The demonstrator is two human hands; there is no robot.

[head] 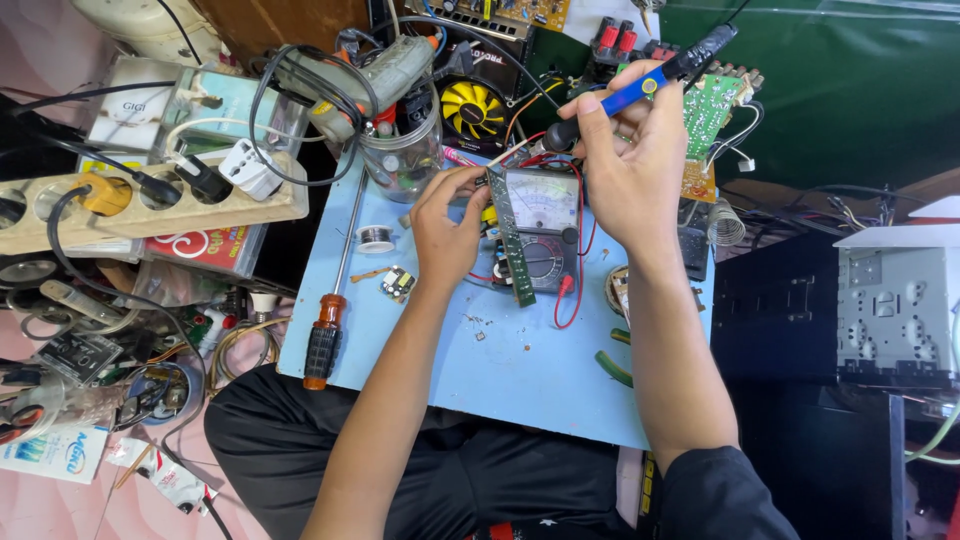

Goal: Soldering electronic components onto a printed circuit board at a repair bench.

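I'm pinching the top end of a long, narrow green circuit board strip (pixel 511 238) with my left hand (pixel 447 228), fingers curled tight around it, and I'm standing it on edge against the grey analogue multimeter (pixel 541 228) near the far edge of the light-blue board serving as my table (pixel 520 370). My right hand (pixel 630 165) is wrapped pen-style around a blue-and-black soldering iron (pixel 640 88), fingers closed on its handle, and I'm angling the tip down toward the top of the strip, just beside my left fingers. Whether the tip is touching the strip, I cannot tell.

The multimeter's red lead (pixel 571 290) is looping down along the meter's right side. Over by the left edge of the table, a long screwdriver with an orange-and-black handle (pixel 328 315) is lying lengthways, and a small spool of solder wire (pixel 377 237) is sitting just right of its shaft. A clear glass jar of small parts (pixel 402 158) is standing at the far left corner. Off the table to the left, a beige wooden power strip (pixel 150 200) is carrying several plugs. Behind the meter, a black fan with yellow blades (pixel 473 110) is showing, and a larger green circuit board (pixel 706 125) is propped just behind my right hand.
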